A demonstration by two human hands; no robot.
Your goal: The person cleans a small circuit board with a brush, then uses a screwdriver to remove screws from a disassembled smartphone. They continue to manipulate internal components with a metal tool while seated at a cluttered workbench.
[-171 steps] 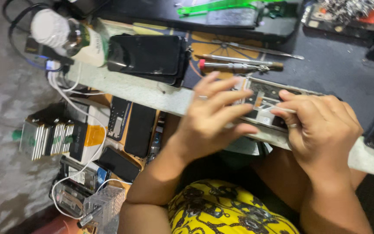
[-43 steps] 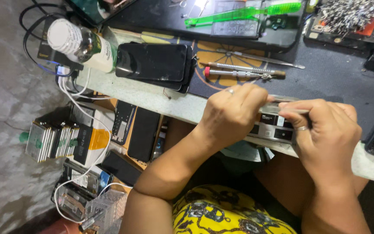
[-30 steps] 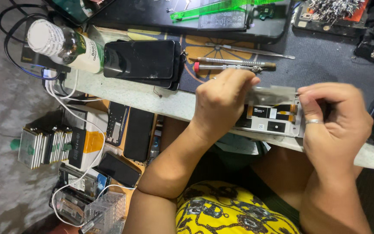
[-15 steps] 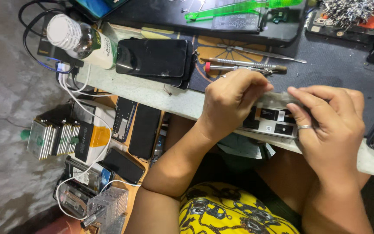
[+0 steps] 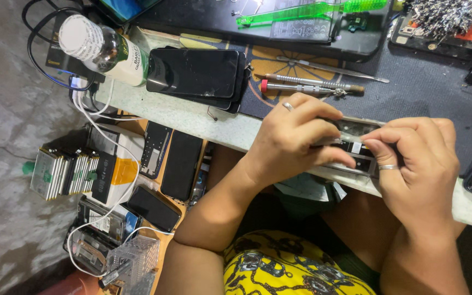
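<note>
bottle: one, clear plastic with white cap and label, lying on its side at 10 o'clock of the frame, on the bench edge, cables looped around it.
dark phones: two stacked, black glass up, just right of the bottle, at 10 o'clock from the left hand.
floor parts: several phones and back covers on a low shelf under the bench edge, at 8 o'clock; exact count unclear.
screwdrivers: two slim metal tools, one with a red end, side by side at 12 o'clock from the left hand, apart from it.
green tool: one translucent green strip at 12 o'clock of the frame, on a dark tray.
opened phone: one, long and narrow, back off, black and grey inner parts with small pale labels, metal frame edge visible; lies across the front edge of the bench, right of centre.
left hand: curled over the phone's left half, fingers grasping it, ring on one finger.
right hand: at 3 o'clock of the phone, fingers pinched onto its right end, ring on one finger; the pinched part is too small to tell.
phone vs fingers: between both hands, touched by both, middle section showing.
hands: two, same person.
</note>
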